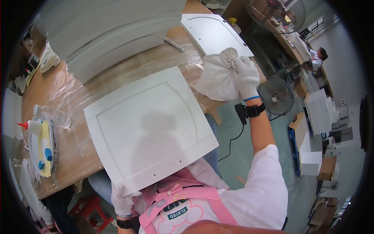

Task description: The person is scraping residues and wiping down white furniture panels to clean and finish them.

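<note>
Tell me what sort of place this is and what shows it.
Probably a workshop or small factory: a tall stack of white panels stands on the plastic-covered workbench, a fan stands on the floor, and another person is visible in the background.

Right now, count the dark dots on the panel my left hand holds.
2: one dot along the panel's near edge, the other dot to its left. Left hand covers one corner, possibly hiding more.
</note>
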Tool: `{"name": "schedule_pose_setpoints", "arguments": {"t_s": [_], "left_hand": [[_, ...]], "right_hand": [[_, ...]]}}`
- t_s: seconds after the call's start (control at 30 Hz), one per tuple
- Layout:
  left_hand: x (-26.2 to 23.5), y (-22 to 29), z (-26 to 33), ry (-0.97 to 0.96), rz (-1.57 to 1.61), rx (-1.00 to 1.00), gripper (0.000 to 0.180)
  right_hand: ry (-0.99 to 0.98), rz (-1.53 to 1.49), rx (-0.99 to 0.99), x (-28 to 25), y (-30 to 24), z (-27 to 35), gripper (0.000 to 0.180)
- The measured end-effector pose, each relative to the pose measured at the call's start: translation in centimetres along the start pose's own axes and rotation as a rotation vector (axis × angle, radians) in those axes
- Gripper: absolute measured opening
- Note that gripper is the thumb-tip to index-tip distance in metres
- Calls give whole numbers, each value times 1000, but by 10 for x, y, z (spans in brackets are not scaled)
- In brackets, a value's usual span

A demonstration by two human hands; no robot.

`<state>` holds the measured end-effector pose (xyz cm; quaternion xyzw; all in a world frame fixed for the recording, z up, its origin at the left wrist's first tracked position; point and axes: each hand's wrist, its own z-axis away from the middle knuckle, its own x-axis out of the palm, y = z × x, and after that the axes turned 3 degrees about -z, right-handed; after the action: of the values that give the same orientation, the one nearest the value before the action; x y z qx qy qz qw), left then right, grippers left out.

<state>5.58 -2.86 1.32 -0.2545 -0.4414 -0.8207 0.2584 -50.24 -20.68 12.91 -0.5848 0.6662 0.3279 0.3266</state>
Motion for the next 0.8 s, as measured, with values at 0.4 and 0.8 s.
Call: {"name": "schedule_pose_setpoints", "arguments": {"t_s": [0.4,0.8], "left_hand": [[11,-1,0,44,8,23,50],[-8,-3,-3,20,-11,25,54]], "right_hand": [[-647,-21,293,98,-45,-15,29],[-621,-110,59,113,-35,-35,27]]}}
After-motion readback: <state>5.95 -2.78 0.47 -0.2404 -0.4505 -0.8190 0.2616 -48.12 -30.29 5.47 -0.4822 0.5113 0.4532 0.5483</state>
